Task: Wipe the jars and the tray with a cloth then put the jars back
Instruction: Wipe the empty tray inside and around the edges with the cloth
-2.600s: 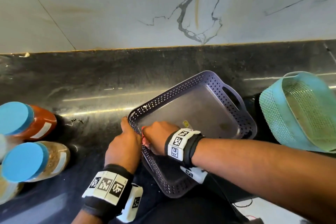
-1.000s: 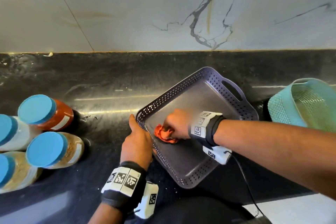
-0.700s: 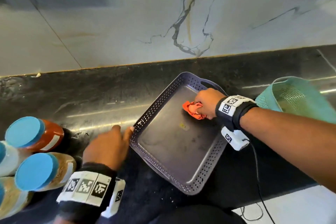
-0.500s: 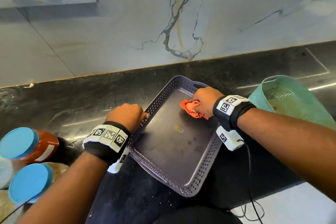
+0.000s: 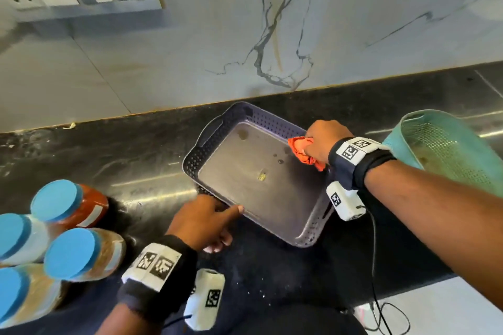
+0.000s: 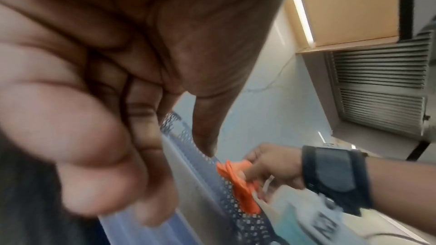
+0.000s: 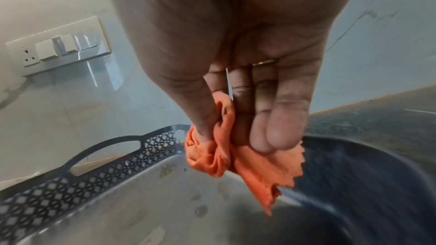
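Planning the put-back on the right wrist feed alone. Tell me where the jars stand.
Observer: Four blue-lidded jars stand clustered on the counter, left of the tray, none inside it.
Operator: Report the left hand.
Observer: The left hand grips the tray's near-left edge, thumb over the rim.
Operator: Name whatever sits beyond my wrist.
Observer: A teal mesh basket, right of the tray, past the right hand that holds the cloth.
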`<state>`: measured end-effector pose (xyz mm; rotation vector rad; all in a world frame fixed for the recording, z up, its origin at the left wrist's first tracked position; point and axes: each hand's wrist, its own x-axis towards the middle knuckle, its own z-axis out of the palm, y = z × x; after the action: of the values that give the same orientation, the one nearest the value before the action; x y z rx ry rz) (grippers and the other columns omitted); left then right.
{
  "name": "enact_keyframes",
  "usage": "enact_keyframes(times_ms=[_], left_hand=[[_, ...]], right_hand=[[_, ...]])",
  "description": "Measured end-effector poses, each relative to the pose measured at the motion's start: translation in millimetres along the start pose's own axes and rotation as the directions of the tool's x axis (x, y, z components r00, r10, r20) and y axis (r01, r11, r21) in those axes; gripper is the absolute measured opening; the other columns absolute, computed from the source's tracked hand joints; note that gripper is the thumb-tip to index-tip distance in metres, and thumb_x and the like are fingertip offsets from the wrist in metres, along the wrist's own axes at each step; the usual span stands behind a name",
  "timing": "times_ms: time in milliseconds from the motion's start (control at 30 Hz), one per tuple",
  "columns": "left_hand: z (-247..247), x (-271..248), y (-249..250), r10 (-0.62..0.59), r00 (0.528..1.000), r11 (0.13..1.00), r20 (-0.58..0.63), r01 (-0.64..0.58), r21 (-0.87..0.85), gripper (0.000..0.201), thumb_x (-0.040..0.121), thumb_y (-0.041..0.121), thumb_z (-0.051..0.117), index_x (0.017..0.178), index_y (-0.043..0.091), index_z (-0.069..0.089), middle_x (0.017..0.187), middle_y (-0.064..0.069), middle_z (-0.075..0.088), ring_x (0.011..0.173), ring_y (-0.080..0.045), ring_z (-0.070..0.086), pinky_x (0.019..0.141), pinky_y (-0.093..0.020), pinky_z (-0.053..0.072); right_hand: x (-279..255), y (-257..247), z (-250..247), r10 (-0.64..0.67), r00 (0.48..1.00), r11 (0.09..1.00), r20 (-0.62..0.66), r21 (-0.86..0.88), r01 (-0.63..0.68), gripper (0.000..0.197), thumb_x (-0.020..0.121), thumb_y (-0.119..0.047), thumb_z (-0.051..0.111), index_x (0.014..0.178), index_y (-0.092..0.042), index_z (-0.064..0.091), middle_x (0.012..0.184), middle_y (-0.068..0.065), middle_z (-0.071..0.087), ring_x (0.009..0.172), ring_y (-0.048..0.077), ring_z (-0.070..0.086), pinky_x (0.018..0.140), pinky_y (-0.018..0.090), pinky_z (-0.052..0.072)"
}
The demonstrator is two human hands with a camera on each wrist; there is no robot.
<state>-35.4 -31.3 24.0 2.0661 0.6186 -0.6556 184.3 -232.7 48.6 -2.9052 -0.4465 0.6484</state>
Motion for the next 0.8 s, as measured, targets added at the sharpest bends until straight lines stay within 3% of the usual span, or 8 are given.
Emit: enact_keyframes(times_ms=[67, 167, 267, 400, 533, 633, 733, 800], left_hand=[[-29, 7, -1, 0.035, 0.974, 0.974, -0.223, 0.017, 0.224, 0.043, 0.097, 0.056, 0.056, 0.087, 0.017, 0.071, 0.07, -0.003, 0.076, 0.06, -0.021, 0.073, 0.062, -0.03, 0.058], [-70, 38, -3, 0.129, 0.871, 0.917, -0.475, 0.077, 0.391, 0.044, 0.097, 0.055, 0.056, 0.109, 0.014, 0.068, 0.103, -0.014, 0.074, 0.096, -0.036, 0.069, 0.082, -0.042, 0.056], [-89, 72, 4, 0.064, 0.917, 0.889, -0.393, 0.126, 0.44, 0.05, 0.101, 0.051, 0.052, 0.12, 0.005, 0.056, 0.119, -0.023, 0.065, 0.108, -0.041, 0.062, 0.086, -0.045, 0.049], [-85, 83, -5, 0.071, 0.941, 0.881, -0.331, 0.097, 0.463, 0.023, 0.1, 0.02, 0.053, 0.113, 0.004, 0.064, 0.117, -0.024, 0.069, 0.107, -0.041, 0.065, 0.087, -0.043, 0.052], [-46, 47, -20, -0.01, 0.992, 0.993, -0.128, 0.025, 0.117, 0.011, 0.094, 0.014, 0.065, 0.098, 0.004, 0.069, 0.076, -0.011, 0.077, 0.068, -0.026, 0.076, 0.064, -0.032, 0.061], [-32, 30, -21, -0.059, 0.998, 0.994, -0.023, 0.057, -0.097, 0.038, 0.1, 0.033, 0.063, 0.097, -0.005, 0.062, 0.07, -0.014, 0.075, 0.056, -0.029, 0.073, 0.053, -0.038, 0.062], [-34, 34, -14, 0.009, 0.994, 0.999, -0.111, -0.013, -0.038, 0.03, 0.101, 0.041, 0.06, 0.106, 0.015, 0.045, 0.067, -0.012, 0.074, 0.055, -0.03, 0.072, 0.052, -0.039, 0.062], [-32, 41, -13, 0.043, 0.993, 0.998, -0.114, -0.037, 0.052, 0.03, 0.102, 0.038, 0.058, 0.113, 0.027, 0.033, 0.065, -0.007, 0.074, 0.052, -0.026, 0.072, 0.057, -0.037, 0.062]], right_hand=[[-1, 2, 3, 0.009, 1.0, 1.0, 0.004, -0.016, -0.009, 0.029, 0.086, -0.042, 0.062, 0.081, -0.014, 0.068, 0.075, 0.006, 0.068, 0.067, 0.03, 0.064, 0.064, 0.03, 0.048], [-4, 1, 10, 0.027, 1.0, 0.999, 0.012, -0.03, -0.027, 0.029, 0.088, -0.04, 0.063, 0.08, -0.013, 0.067, 0.085, 0.01, 0.068, 0.078, 0.034, 0.065, 0.067, 0.031, 0.047], [-4, -6, 20, 0.034, 0.998, 0.999, 0.047, -0.028, -0.032, 0.034, 0.09, -0.043, 0.062, 0.077, -0.012, 0.066, 0.082, 0.01, 0.066, 0.078, 0.032, 0.064, 0.067, 0.03, 0.045], [0, -15, 32, 0.062, 0.996, 0.998, 0.066, -0.037, -0.06, 0.037, 0.094, -0.044, 0.059, 0.078, -0.011, 0.066, 0.078, 0.008, 0.063, 0.077, 0.031, 0.06, 0.066, 0.03, 0.043], [6, -12, 42, 0.092, 0.991, 0.993, 0.093, -0.077, -0.085, 0.031, 0.094, -0.04, 0.059, 0.083, -0.011, 0.064, 0.093, 0.014, 0.068, 0.089, 0.035, 0.066, 0.07, 0.031, 0.045], [11, -7, 44, 0.117, 0.991, 0.985, 0.068, -0.134, -0.107, 0.033, 0.095, -0.042, 0.057, 0.09, -0.01, 0.065, 0.107, 0.018, 0.07, 0.099, 0.038, 0.066, 0.075, 0.034, 0.049], [22, 0, 43, 0.156, 0.988, 0.973, -0.005, -0.174, -0.155, 0.036, 0.097, -0.035, 0.056, 0.116, -0.005, 0.065, 0.118, 0.022, 0.067, 0.108, 0.041, 0.064, 0.085, 0.04, 0.052], [28, 3, 42, 0.156, 0.987, 0.966, -0.039, -0.202, -0.161, 0.034, 0.099, -0.03, 0.054, 0.118, -0.004, 0.064, 0.119, 0.023, 0.067, 0.109, 0.041, 0.064, 0.084, 0.039, 0.052]])
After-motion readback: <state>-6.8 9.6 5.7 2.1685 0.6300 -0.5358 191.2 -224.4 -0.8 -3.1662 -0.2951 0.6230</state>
